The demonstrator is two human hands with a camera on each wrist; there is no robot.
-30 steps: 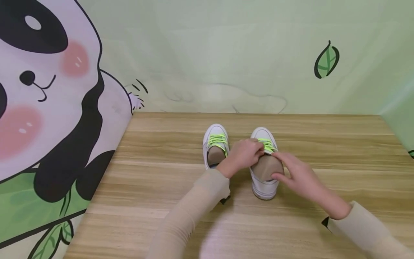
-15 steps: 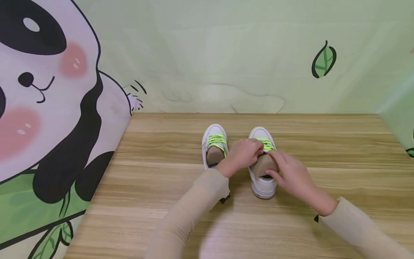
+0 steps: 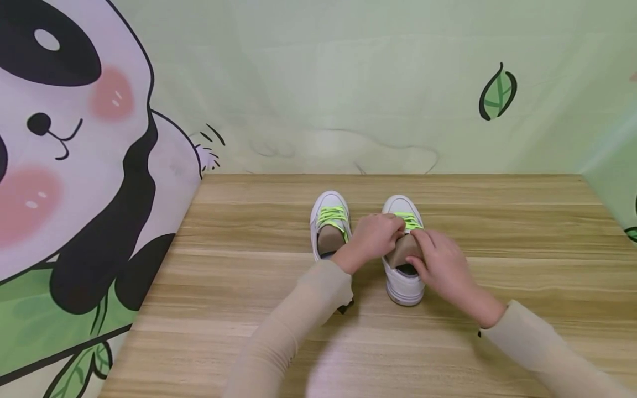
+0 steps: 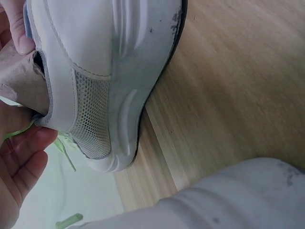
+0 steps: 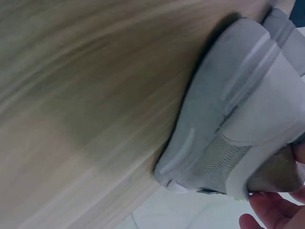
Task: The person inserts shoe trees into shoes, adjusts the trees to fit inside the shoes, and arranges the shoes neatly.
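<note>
Two white sneakers with neon green laces stand side by side, toes toward the wall. My left hand point(image 3: 375, 237) pinches the upper edge of the right sneaker point(image 3: 405, 290) near its laces. A brown, papery shoe insert point(image 4: 21, 78) fills the front of that sneaker's opening, and dark lining shows behind it at the heel. From the right side, my right hand point(image 3: 445, 265) holds the insert between thumb and fingers. The left sneaker point(image 3: 330, 204) has a similar brown insert point(image 3: 330, 239) inside; my left wrist partly covers its heel.
The sneakers rest on a wood-grain surface point(image 3: 249, 287). Behind it rises a pale green wall covering point(image 3: 348, 83) with a printed leaf. A printed panda point(image 3: 99, 138) covers the left side, and another green panel point(image 3: 612, 177) borders the right.
My right hand has moved left and slightly forward with the brown insert, and a dark gap has opened at the sneaker's heel. My left hand stays at the laces.
</note>
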